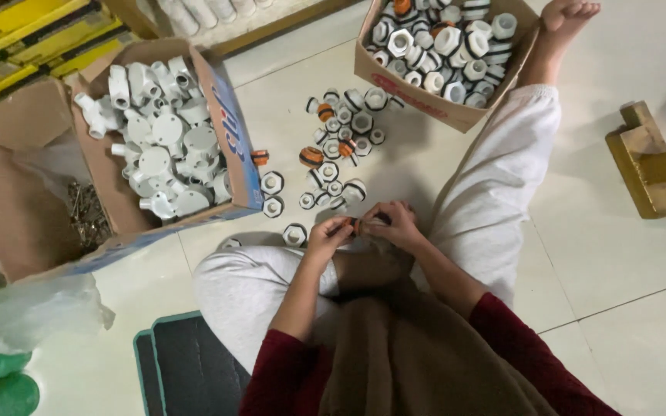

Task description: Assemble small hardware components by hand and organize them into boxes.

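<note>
Both the left hand (327, 235) and right hand (395, 223) pinch one small orange-banded fitting (356, 226).

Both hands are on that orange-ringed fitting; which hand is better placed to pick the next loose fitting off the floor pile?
Probably the left hand. It sits nearer the loose white fittings on the floor tile, one lying just beside it. The right hand grips the orange-ringed fitting from the far side, nearer the trouser leg.

Floor: large pale tiles (618, 231) with thin dark grout lines, soft even light, slight sheen. Right side, a yellow-painted wooden frame (651, 166) stands on the tiles. Top left, yellow slatted crates (32, 35). Along the top edge, a wooden strip (287, 27) runs diagonally. Bottom left, a dark mat (190, 362) with teal edging
</note>
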